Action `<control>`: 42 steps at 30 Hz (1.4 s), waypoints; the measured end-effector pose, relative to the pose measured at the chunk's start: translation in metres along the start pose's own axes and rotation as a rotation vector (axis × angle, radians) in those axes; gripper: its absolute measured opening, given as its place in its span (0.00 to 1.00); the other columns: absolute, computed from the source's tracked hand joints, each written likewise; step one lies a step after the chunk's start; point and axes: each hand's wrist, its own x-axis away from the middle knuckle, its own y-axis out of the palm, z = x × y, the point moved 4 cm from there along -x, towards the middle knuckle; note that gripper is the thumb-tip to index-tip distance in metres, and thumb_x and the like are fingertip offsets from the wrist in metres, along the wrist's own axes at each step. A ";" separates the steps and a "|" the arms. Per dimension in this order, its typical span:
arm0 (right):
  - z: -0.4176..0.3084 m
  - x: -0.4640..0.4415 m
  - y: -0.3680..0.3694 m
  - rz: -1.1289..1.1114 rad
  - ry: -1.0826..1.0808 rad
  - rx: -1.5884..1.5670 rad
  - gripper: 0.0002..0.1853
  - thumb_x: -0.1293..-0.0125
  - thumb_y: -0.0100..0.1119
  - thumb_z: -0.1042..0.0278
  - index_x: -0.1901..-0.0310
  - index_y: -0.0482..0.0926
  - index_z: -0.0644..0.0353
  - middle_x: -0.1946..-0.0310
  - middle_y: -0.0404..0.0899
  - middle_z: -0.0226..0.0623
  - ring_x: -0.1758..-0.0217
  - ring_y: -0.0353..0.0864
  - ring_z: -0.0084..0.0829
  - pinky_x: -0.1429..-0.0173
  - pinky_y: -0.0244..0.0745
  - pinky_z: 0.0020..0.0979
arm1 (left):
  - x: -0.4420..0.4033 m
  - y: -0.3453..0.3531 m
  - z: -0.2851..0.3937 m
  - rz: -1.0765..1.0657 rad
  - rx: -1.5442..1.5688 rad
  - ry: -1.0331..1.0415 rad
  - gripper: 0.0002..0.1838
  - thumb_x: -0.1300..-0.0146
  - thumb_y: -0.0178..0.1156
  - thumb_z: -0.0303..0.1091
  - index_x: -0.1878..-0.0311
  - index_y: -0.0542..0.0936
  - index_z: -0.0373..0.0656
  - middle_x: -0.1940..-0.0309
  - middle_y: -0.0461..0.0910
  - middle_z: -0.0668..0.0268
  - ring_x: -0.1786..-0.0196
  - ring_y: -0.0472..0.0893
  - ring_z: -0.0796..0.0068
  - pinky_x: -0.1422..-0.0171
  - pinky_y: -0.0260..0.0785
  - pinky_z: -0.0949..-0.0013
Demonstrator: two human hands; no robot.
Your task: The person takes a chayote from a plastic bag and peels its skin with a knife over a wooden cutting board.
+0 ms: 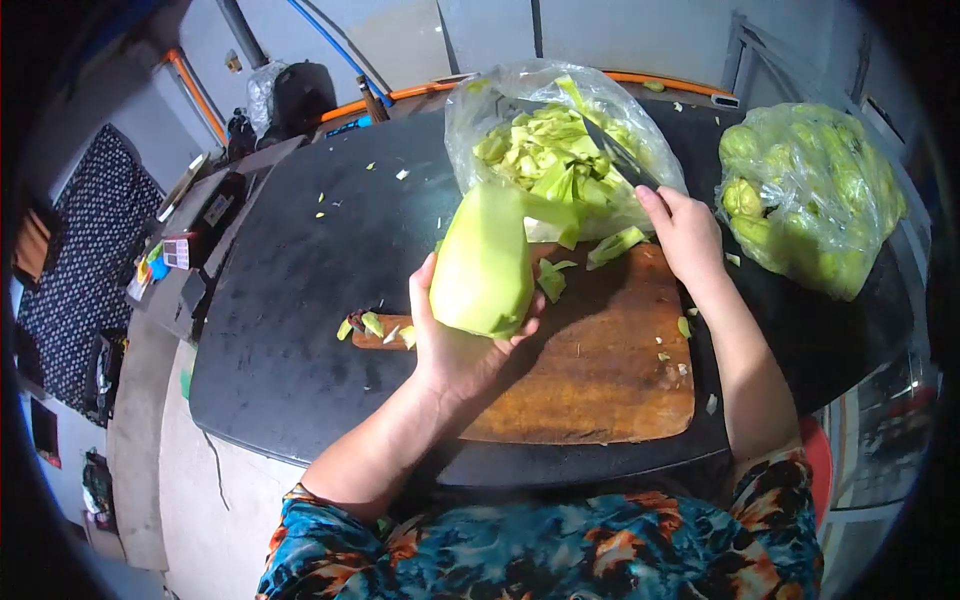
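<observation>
A pale green peeled chayote point(482, 270) rests upright in my left hand point(450, 358), with the fingers wrapped round its lower end. My right hand point(684, 230) grips a knife point(618, 152) by its handle, the dark blade pointing up and left over an open clear plastic bag point(462, 118). Inside that bag lie many green peelings point(545, 150). A strip of peel reaches rightward from the upper part of the chayote; whether it is still attached I cannot tell. Beneath both hands is a wooden cutting board point(590, 375) with a few scraps on it.
At the right of the black table point(290, 300) stands a clear bag of whole chayotes point(815, 195). Loose peel pieces point(615, 247) lie by the board's far edge, and small scraps dot the tabletop. An orange pipe point(410, 92) runs behind the table.
</observation>
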 end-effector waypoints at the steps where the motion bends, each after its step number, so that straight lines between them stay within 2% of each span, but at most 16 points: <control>1: -0.005 0.002 -0.002 -0.033 -0.008 -0.058 0.30 0.31 0.48 0.37 0.73 0.75 0.61 0.81 0.76 0.48 0.72 0.79 0.51 0.66 0.71 0.46 | 0.001 -0.004 0.000 0.092 0.029 0.016 0.38 0.36 0.45 0.67 0.36 0.70 0.44 0.45 0.76 0.52 0.57 0.82 0.55 0.58 0.81 0.57; 4: -0.030 0.017 -0.010 -0.114 -0.057 -0.223 0.29 0.31 0.51 0.39 0.74 0.74 0.62 0.82 0.74 0.46 0.75 0.76 0.50 0.69 0.68 0.43 | -0.008 -0.015 0.005 -0.169 -0.015 -0.009 0.33 0.32 0.44 0.60 0.35 0.69 0.44 0.43 0.75 0.52 0.51 0.82 0.56 0.51 0.80 0.53; 7: -0.054 0.034 -0.015 -0.152 -0.171 -0.322 0.26 0.32 0.56 0.43 0.74 0.73 0.62 0.84 0.72 0.43 0.77 0.76 0.47 0.70 0.68 0.40 | -0.002 -0.002 -0.002 -0.142 0.249 -0.120 0.28 0.29 0.42 0.54 0.35 0.70 0.44 0.41 0.75 0.53 0.44 0.79 0.55 0.48 0.79 0.52; 10: -0.072 0.050 -0.018 -0.143 -0.312 -0.384 0.25 0.34 0.58 0.44 0.74 0.73 0.60 0.85 0.73 0.40 0.79 0.78 0.44 0.73 0.70 0.39 | -0.002 -0.004 0.000 -0.224 0.063 -0.123 0.27 0.28 0.41 0.52 0.35 0.69 0.43 0.39 0.73 0.54 0.39 0.76 0.54 0.43 0.76 0.50; 11: -0.080 0.055 -0.023 -0.147 -0.374 -0.390 0.24 0.35 0.60 0.43 0.74 0.73 0.59 0.85 0.74 0.38 0.79 0.79 0.43 0.74 0.70 0.38 | 0.001 -0.002 -0.002 -0.155 0.088 -0.094 0.25 0.26 0.41 0.47 0.35 0.68 0.42 0.42 0.75 0.53 0.44 0.78 0.54 0.42 0.75 0.49; 13: -0.097 0.067 -0.034 -0.137 -0.534 -0.386 0.25 0.39 0.62 0.41 0.75 0.72 0.56 0.84 0.75 0.34 0.80 0.80 0.39 0.74 0.72 0.38 | 0.000 -0.004 -0.002 -0.232 0.188 -0.093 0.27 0.27 0.41 0.50 0.34 0.67 0.42 0.41 0.74 0.53 0.43 0.77 0.52 0.40 0.73 0.48; 16: -0.119 0.086 -0.045 -0.088 -0.762 -0.310 0.25 0.41 0.63 0.38 0.78 0.70 0.52 0.84 0.74 0.28 0.80 0.79 0.34 0.73 0.71 0.34 | 0.002 -0.005 -0.001 -0.159 0.196 -0.122 0.44 0.37 0.44 0.72 0.31 0.65 0.44 0.37 0.71 0.53 0.41 0.76 0.54 0.35 0.69 0.49; 18: -0.124 0.094 -0.047 -0.126 -0.774 -0.360 0.25 0.42 0.63 0.37 0.78 0.70 0.51 0.84 0.73 0.27 0.80 0.77 0.31 0.73 0.71 0.32 | 0.001 0.001 0.002 -0.363 0.153 -0.188 0.47 0.38 0.43 0.76 0.30 0.64 0.45 0.37 0.71 0.54 0.39 0.75 0.56 0.33 0.67 0.50; 24: -0.118 0.084 -0.043 -0.078 -0.701 -0.208 0.26 0.39 0.60 0.36 0.77 0.70 0.52 0.83 0.75 0.31 0.79 0.79 0.34 0.73 0.72 0.35 | -0.001 -0.009 -0.004 -0.254 0.228 -0.092 0.36 0.36 0.48 0.66 0.36 0.70 0.47 0.41 0.73 0.57 0.40 0.73 0.57 0.36 0.66 0.50; 26: -0.096 0.062 -0.030 -0.121 -0.449 -0.146 0.28 0.37 0.56 0.34 0.76 0.71 0.54 0.82 0.77 0.38 0.76 0.81 0.39 0.71 0.74 0.39 | 0.003 0.006 -0.007 -0.276 0.199 -0.124 0.36 0.35 0.46 0.65 0.35 0.69 0.47 0.41 0.74 0.57 0.41 0.74 0.57 0.38 0.67 0.53; 27: -0.076 0.045 -0.024 -0.121 -0.284 -0.083 0.29 0.36 0.54 0.34 0.75 0.73 0.56 0.81 0.77 0.41 0.74 0.81 0.42 0.69 0.74 0.41 | 0.003 -0.002 -0.001 -0.083 -0.239 0.065 0.38 0.36 0.51 0.65 0.33 0.68 0.46 0.40 0.73 0.57 0.39 0.74 0.57 0.35 0.70 0.50; 31: -0.006 0.003 -0.010 -0.034 0.005 0.023 0.30 0.33 0.51 0.35 0.72 0.76 0.60 0.81 0.76 0.46 0.72 0.81 0.49 0.68 0.73 0.43 | 0.006 0.001 -0.001 -0.162 -0.128 -0.002 0.38 0.35 0.49 0.66 0.33 0.67 0.46 0.41 0.74 0.57 0.43 0.77 0.57 0.50 0.78 0.59; 33: -0.004 0.004 -0.011 -0.001 -0.005 -0.109 0.28 0.33 0.53 0.38 0.71 0.76 0.60 0.82 0.76 0.46 0.73 0.80 0.49 0.68 0.72 0.42 | 0.003 -0.001 -0.002 -0.118 0.022 -0.016 0.38 0.34 0.46 0.66 0.32 0.67 0.46 0.40 0.73 0.57 0.41 0.76 0.57 0.47 0.77 0.56; 39: -0.093 0.060 -0.042 -0.184 -0.445 -0.414 0.25 0.38 0.63 0.43 0.74 0.72 0.59 0.84 0.74 0.37 0.77 0.80 0.41 0.72 0.71 0.36 | -0.001 -0.006 -0.002 -0.207 0.147 0.027 0.36 0.33 0.47 0.66 0.33 0.69 0.47 0.38 0.72 0.56 0.39 0.75 0.59 0.38 0.73 0.54; 41: -0.111 0.075 -0.049 -0.196 -0.625 -0.425 0.25 0.39 0.64 0.42 0.76 0.71 0.57 0.84 0.74 0.32 0.78 0.79 0.37 0.73 0.71 0.35 | -0.001 -0.032 -0.005 0.035 0.038 0.102 0.39 0.36 0.50 0.66 0.32 0.67 0.46 0.36 0.70 0.53 0.38 0.74 0.56 0.34 0.69 0.49; 42: -0.116 0.080 -0.050 -0.211 -0.698 -0.427 0.25 0.40 0.64 0.42 0.77 0.70 0.55 0.84 0.74 0.30 0.79 0.79 0.35 0.73 0.71 0.34 | -0.005 -0.025 -0.005 -0.130 0.016 -0.016 0.35 0.33 0.47 0.65 0.34 0.69 0.47 0.40 0.74 0.61 0.39 0.75 0.60 0.31 0.66 0.54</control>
